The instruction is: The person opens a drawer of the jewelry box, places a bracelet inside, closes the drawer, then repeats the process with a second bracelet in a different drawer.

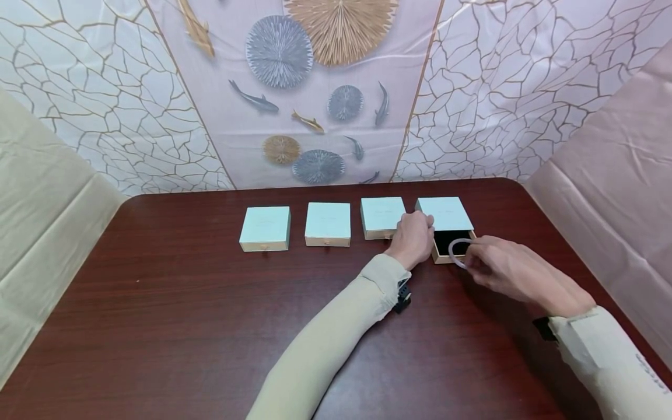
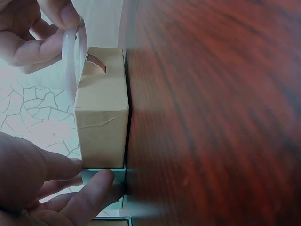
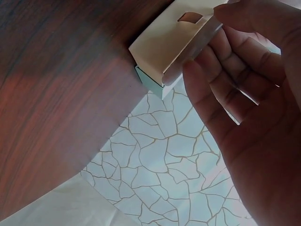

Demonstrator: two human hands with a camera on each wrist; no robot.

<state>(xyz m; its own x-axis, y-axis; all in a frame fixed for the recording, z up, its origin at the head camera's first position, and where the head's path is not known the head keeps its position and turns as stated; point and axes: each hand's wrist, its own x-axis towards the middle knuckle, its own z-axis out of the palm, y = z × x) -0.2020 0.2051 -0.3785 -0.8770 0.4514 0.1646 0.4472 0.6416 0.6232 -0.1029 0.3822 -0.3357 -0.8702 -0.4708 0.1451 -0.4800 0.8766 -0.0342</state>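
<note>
A pale, translucent bangle (image 1: 451, 252) is pinched between the thumb and fingers of my right hand (image 1: 506, 265). It stands tilted over the pulled-out drawer (image 1: 438, 254) of the rightmost mint box (image 1: 445, 213). Black lining shows inside that drawer. My left hand (image 1: 413, 238) grips the box's sleeve at its left side, fingertips by the edge where the drawer comes out. In the left wrist view, the drawer's cream front carries a small ribbon tab (image 2: 97, 62), and the bangle (image 2: 69, 70) overlaps the drawer's upper edge.
Three more mint boxes stand in a row to the left: one (image 1: 382, 214) right beside my left hand, another (image 1: 328, 220) in the middle, the last (image 1: 265, 225) farthest left. All three are closed. A patterned cloth (image 1: 315, 140) hangs behind the dark wooden table (image 1: 210, 326).
</note>
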